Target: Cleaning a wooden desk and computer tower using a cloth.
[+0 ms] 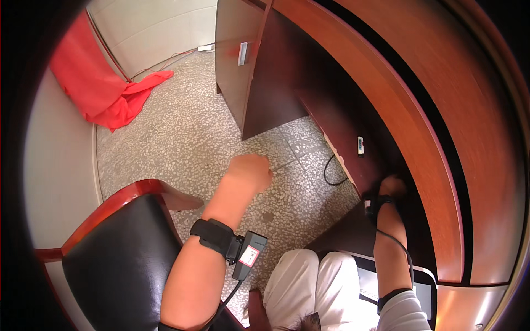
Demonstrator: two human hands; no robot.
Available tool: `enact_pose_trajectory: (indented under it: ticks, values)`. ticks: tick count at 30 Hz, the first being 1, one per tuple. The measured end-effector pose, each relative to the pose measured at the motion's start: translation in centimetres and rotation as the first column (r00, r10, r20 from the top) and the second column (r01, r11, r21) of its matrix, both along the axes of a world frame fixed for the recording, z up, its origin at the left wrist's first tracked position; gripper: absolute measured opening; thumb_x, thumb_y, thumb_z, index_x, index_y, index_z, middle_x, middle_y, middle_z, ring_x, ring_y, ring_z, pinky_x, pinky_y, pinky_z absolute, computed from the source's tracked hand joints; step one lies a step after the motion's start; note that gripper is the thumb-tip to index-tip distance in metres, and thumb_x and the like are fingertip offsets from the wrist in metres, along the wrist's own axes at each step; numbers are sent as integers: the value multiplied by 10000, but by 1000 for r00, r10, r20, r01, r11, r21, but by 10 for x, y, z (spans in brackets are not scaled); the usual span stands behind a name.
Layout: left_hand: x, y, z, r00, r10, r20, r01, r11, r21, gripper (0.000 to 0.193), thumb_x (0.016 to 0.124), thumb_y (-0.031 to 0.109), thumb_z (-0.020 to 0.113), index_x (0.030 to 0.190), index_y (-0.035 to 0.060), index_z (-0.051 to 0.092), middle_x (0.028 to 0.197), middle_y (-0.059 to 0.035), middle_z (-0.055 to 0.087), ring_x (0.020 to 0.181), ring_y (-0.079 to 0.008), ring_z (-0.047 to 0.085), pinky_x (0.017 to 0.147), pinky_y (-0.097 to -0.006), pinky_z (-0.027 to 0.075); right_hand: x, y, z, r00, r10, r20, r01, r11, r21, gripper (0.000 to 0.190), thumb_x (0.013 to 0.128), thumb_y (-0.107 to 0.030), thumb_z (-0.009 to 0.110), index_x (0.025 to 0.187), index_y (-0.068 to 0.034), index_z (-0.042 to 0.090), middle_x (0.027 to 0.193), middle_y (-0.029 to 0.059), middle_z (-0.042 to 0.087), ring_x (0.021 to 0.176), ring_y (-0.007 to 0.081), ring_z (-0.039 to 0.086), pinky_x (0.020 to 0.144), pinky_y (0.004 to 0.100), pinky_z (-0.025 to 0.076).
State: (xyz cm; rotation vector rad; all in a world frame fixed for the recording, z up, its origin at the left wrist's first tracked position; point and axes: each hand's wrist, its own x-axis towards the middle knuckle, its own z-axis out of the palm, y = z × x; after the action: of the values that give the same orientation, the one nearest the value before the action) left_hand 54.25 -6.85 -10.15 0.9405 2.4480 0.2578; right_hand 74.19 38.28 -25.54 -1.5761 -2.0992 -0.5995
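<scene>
My left hand (250,171) hangs above the speckled terrazzo floor, curled into a loose fist, with nothing seen in it. A black strap with a small camera-like device (249,254) sits on that forearm, and a cable runs from it. My right hand (393,186) reaches into the shade by the dark red wooden furniture; its fingers are blurred and hard to make out. A similar strapped device (369,205) is at that wrist. On the dark red wooden surface ahead of my right hand lies a small white-and-black object (360,146) with a label.
A black padded chair (120,256) with a red wooden frame stands at left. Beyond my left hand is a brown wooden cabinet (234,53) with a metal handle. Red cloth (112,95) trails onto the floor (165,136). A black cable loop (327,173) hangs beside the dark board.
</scene>
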Motion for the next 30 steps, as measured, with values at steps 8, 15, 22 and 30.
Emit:
enact_pose_trajectory:
  ticks: [8,15,22,30]
  values:
    - [3,7,-6,999,-47,0,46,997,-67,348,843,294,446,974,16,610,1007,-148,612,931,-302,591,810,-403,463,-101,-89,27,804,559,-202,-523,827,207,321,858,-296,451,926,-9,577,941,196,557,888,402,510,778,475,417]
    - [12,-7,-19,999,-14,33,17,996,-87,343,831,292,456,974,20,610,992,-155,615,921,-312,590,802,-408,462,-38,-119,36,919,332,-211,-334,942,28,350,832,-319,479,851,18,573,899,222,546,854,380,524,778,458,417]
    - [7,8,-18,997,-72,17,72,997,-11,326,827,282,464,964,27,614,989,-140,618,902,-295,599,765,-409,470,-11,-109,58,992,24,-122,-49,976,-210,392,837,-339,460,975,20,538,942,242,562,901,398,537,790,459,429]
    - [8,10,-18,994,-88,62,90,995,-35,362,853,299,427,1044,21,559,955,-174,612,897,-328,588,794,-428,461,-112,-76,18,908,408,-95,-399,911,103,390,846,-327,440,1002,19,530,951,251,570,875,409,553,779,455,440]
